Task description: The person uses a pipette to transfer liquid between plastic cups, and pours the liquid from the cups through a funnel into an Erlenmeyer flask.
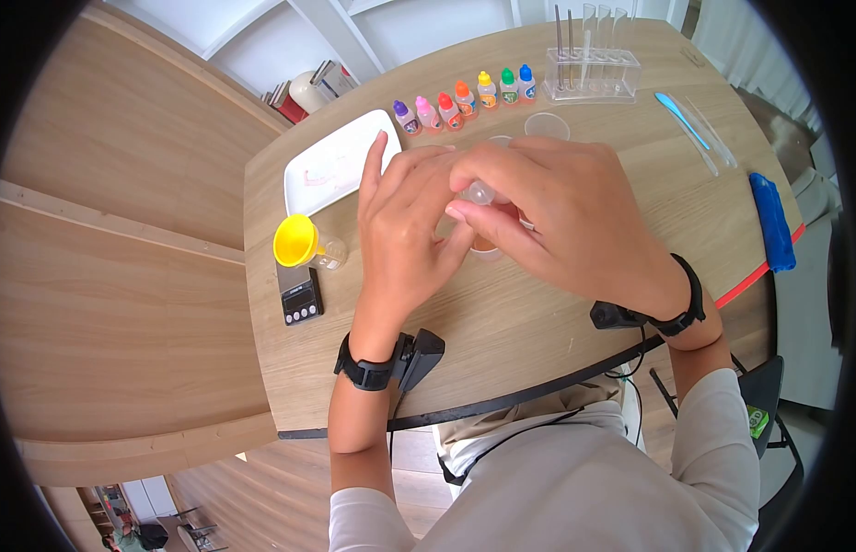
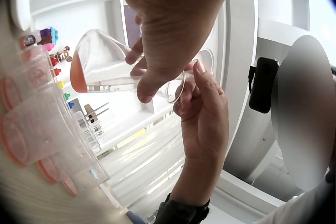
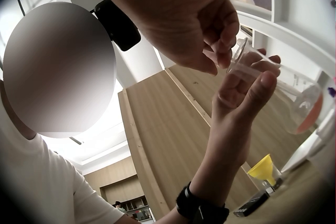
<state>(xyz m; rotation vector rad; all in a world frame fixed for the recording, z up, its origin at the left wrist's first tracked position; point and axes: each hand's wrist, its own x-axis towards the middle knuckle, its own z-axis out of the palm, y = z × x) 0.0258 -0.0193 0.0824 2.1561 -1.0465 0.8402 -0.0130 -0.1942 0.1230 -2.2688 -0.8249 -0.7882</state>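
My left hand grips a clear conical flask round its neck, the flask tipped far over in the left wrist view. Orange-red liquid lies in its base. At the flask's mouth, my right hand holds a clear plastic dropper, whose rounded bulb shows between thumb and forefinger. The dropper's marked stem reaches down inside the flask. In the right wrist view the right fingertips stay close by the flask's rim, and the left fingers wrap the neck. Both hands cover most of the flask in the head view.
Several clear cups with reddish liquid stand below the hands. Behind are colored dropper bottles and a test tube rack. At left lie a white tray, a yellow funnel in a glass vessel and a small scale.
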